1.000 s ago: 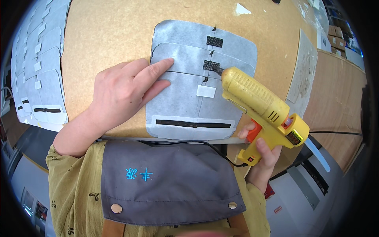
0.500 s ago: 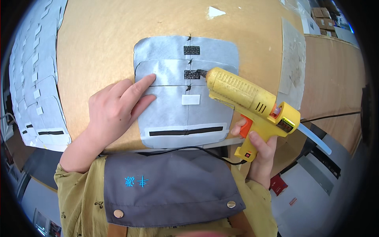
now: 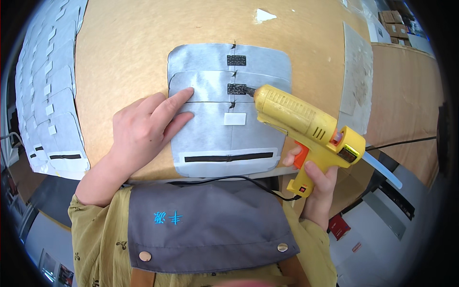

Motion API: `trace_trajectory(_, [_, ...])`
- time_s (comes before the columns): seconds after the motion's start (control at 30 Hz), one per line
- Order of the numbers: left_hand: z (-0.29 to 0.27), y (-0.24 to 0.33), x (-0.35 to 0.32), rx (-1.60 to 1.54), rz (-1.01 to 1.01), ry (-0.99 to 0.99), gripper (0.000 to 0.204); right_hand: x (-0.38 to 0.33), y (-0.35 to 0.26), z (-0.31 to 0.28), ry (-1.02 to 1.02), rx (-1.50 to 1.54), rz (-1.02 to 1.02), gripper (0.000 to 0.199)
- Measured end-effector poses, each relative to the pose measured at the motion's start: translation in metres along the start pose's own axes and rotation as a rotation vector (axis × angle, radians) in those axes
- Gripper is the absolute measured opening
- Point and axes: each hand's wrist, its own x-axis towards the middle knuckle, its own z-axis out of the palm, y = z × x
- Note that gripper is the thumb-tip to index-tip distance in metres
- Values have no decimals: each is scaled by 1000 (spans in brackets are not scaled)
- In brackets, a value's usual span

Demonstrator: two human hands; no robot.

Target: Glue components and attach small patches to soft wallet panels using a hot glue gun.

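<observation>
My right hand (image 3: pixel 318 179) grips a yellow hot glue gun (image 3: pixel 296 112) by its handle, with a finger at the orange trigger. A pale glue stick (image 3: pixel 382 171) pokes out of its back. The dark nozzle meets a black textured patch (image 3: pixel 237 89) on the middle of several overlapping grey-blue fabric panels (image 3: pixel 205 129). My left hand (image 3: pixel 143 122) rests at the panels' left side, index finger stretched out and touching the cloth. A second black patch (image 3: pixel 236 60) lies farther up, a white rectangle (image 3: pixel 234 119) nearer me, and a black strip (image 3: pixel 228 157) along the near edge.
Stacked grey-blue panels (image 3: pixel 62 105) with white tabs overlap at the left of the tan board (image 3: pixel 124 52). The gun's black cord (image 3: pixel 224 178) runs along the near edge. A stained sheet (image 3: pixel 355 81) lies at the right, beside a wooden surface (image 3: pixel 401 95). Cartons (image 3: pixel 394 26) stand far right.
The whole view has shifted slightly. The nozzle tip has moved from the right edge of the middle black patch a little inward over it. My left hand keeps its place on the panel.
</observation>
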Motion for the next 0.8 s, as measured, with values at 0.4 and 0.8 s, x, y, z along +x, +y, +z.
trace_trajectory(0.4, [-1,1,0,6,2,20,40,14,-4,-4,-257,21,1,51])
trace_trajectory(0.8, [0,2,2,-1,7,7,42,8,-1,-11,-275,17,-19,52])
